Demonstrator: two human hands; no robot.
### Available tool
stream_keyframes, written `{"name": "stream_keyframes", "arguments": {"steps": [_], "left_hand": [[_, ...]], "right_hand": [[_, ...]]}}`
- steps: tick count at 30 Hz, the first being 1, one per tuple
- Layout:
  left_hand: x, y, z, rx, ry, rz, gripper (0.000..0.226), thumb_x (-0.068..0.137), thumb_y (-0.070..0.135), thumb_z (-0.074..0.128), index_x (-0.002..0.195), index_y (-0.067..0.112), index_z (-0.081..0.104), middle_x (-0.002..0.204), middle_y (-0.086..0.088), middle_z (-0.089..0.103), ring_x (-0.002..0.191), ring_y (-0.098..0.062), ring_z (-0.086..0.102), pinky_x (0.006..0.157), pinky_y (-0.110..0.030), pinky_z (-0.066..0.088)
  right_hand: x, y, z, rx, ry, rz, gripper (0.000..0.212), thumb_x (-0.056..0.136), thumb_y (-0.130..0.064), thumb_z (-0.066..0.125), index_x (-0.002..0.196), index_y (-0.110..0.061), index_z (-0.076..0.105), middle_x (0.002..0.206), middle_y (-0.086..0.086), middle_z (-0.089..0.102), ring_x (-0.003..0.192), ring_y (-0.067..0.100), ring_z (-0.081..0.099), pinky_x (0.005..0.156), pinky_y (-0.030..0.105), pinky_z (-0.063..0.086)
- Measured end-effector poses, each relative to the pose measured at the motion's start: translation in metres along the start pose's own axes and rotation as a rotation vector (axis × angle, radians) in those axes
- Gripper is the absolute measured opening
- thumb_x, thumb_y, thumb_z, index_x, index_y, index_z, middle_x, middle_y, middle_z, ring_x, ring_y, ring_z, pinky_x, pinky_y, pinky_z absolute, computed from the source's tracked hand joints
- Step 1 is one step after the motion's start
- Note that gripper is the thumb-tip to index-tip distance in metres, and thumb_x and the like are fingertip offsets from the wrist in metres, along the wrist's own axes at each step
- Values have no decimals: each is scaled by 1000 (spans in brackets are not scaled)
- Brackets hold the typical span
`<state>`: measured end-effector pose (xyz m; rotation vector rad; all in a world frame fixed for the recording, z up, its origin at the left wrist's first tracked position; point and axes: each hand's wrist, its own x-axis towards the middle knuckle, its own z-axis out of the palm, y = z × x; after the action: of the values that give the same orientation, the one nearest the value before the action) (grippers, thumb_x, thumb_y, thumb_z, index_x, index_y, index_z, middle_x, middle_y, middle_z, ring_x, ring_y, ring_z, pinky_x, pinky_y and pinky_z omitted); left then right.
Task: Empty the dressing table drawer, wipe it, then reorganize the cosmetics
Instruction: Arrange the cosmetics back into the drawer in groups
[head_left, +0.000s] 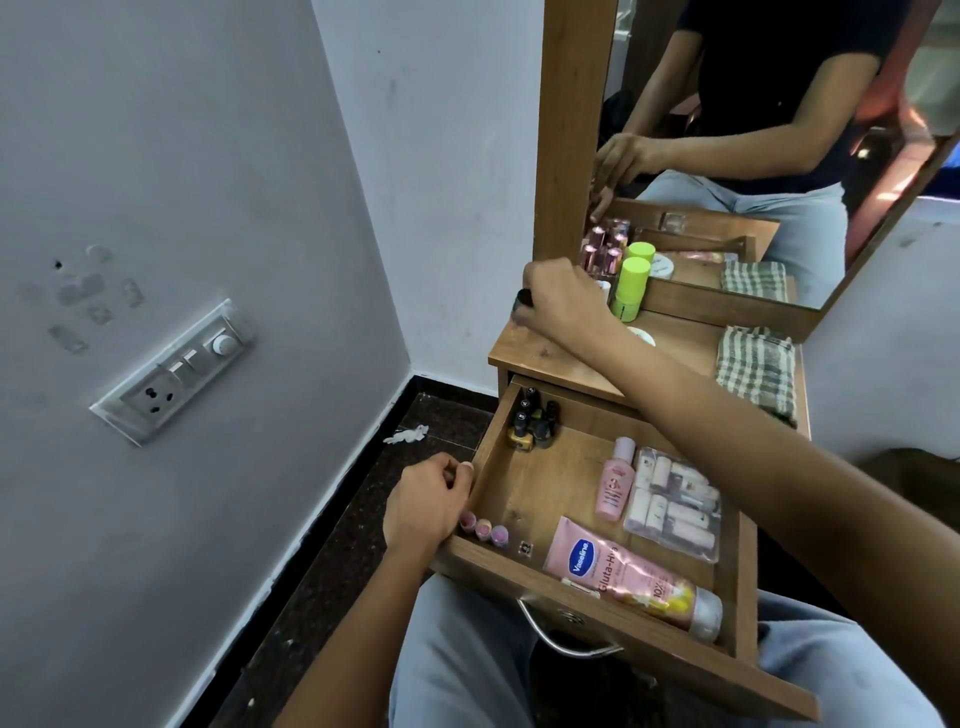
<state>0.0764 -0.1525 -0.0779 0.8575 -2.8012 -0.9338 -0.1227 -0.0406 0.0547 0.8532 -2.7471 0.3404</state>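
Over the left edge of the wooden table top (550, 358), a small dark-capped bottle (523, 299) is gripped from above by the right hand (563, 301), fingers curled round it. Just beside that hand, a lime-green capped stick (631, 288) is seen upright against the mirror frame, and a folded checked cloth (756, 369), coarse-woven, is laid at the top's right edge. Below, the wood-grained drawer (524, 493) is pulled wide open, and its left wall is held by the left hand (428, 501), fingers curled at the rim. Now the contents: squat glass nail polish bottles (532, 421) are clustered upright in the back left corner; three round pink-tipped sticks (483, 527) are lined up in the front left corner, next to the left hand. A glossy pink Vaseline tube (631, 571) is laid flat along the front wall, its cap toward the front right corner. Behind it, a small pink bottle (615, 486) is laid flat, touching a clear plastic pouch (672, 501) packed with pale little tubes by the right wall. A curved metal handle (566, 639) is fixed under the drawer front.
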Motion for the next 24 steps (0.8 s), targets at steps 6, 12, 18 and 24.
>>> {"name": "stream_keyframes", "arguments": {"steps": [6,12,18,24], "left_hand": [[1,-2,2,-23,-8,1,28,95,48,48,88,27,65,65,8,66,63,-8,64,62,-29,53],[1,0,-1,4,-17,5,26,97,46,49,95,28,67,66,6,67,62,-6,62,54,-25,43],[1,0,-1,-1,-8,-8,26,96,47,49,93,27,67,69,7,66,65,-8,62,57,-26,45],[1,0,-1,-3,-7,-8,26,96,47,50,90,27,66,67,7,66,64,-8,62,58,-26,47]], "right_hand": [[-100,10,43,257,-213,117,19,78,-22,70,86,-11,56,85,8,65,79,26,62,71,40,54],[-142,22,104,283,-265,146,22,84,-20,63,102,-12,52,98,9,61,87,26,62,67,30,44],[-152,25,133,565,-151,230,22,85,-11,67,102,-14,54,95,0,54,82,12,55,69,24,47],[-157,23,155,695,-95,397,29,82,-5,71,106,-10,56,90,0,55,74,4,50,66,14,39]]}}
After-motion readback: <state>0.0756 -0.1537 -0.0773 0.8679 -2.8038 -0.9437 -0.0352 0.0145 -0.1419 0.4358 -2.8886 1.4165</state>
